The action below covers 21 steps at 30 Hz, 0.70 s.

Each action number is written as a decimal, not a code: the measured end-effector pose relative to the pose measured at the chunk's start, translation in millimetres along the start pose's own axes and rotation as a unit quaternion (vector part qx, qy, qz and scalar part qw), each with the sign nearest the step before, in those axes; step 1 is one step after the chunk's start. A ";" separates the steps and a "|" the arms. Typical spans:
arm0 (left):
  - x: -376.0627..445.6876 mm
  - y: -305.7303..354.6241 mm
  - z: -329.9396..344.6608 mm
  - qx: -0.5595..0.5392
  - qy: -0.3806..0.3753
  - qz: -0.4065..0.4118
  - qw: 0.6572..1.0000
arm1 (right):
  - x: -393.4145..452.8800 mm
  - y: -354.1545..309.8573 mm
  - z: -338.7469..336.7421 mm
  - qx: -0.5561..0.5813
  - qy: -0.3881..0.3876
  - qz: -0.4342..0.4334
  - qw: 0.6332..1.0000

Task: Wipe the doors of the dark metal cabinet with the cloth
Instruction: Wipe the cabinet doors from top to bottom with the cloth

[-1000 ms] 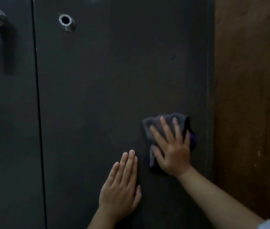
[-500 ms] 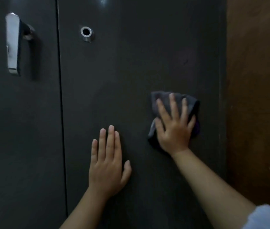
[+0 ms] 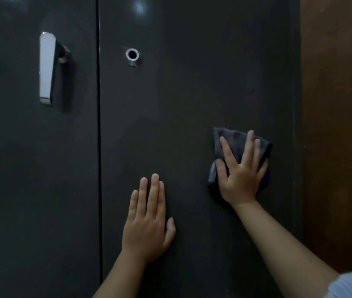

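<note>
Here the right hand (image 3: 240, 175) presses the cloth (image 3: 233, 143) with spread fingers against the right door (image 3: 192, 104), right of the keyhole (image 3: 132, 55) and lower — the left hand (image 3: 148, 220) lies flat beside, likely steadying the door.

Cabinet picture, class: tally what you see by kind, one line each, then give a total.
Doors: 2, left door, right door
Handles: 1, handle
Lock holes: 1, lock hole
Cloths: 1, cloth
Hands: 2, left hand, right hand
Total: 7
</note>
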State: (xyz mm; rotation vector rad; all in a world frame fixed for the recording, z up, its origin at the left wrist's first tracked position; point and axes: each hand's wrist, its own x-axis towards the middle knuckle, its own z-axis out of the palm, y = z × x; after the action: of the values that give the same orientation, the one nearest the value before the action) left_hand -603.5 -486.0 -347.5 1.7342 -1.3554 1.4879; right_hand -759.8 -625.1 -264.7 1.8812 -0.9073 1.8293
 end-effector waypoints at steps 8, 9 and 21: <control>0.0 -1.8 -15.2 -0.043 -0.004 -0.040 0.998 | -52.2 -34.2 7.8 -0.001 -0.011 -0.234 0.972; -2.5 -6.2 -18.5 -0.044 -0.010 -0.056 0.997 | -61.2 -30.6 6.9 0.005 -0.022 -0.306 0.952; -26.3 -59.8 -40.5 -0.039 -0.056 -0.003 0.998 | -4.5 -74.4 4.4 0.036 0.009 0.020 0.999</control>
State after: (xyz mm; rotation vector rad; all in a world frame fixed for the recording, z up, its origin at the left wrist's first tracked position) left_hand -566.6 -418.7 -346.0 1.7947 -1.4431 1.3334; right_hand -706.9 -573.1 -256.5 1.8986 -0.8904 1.9254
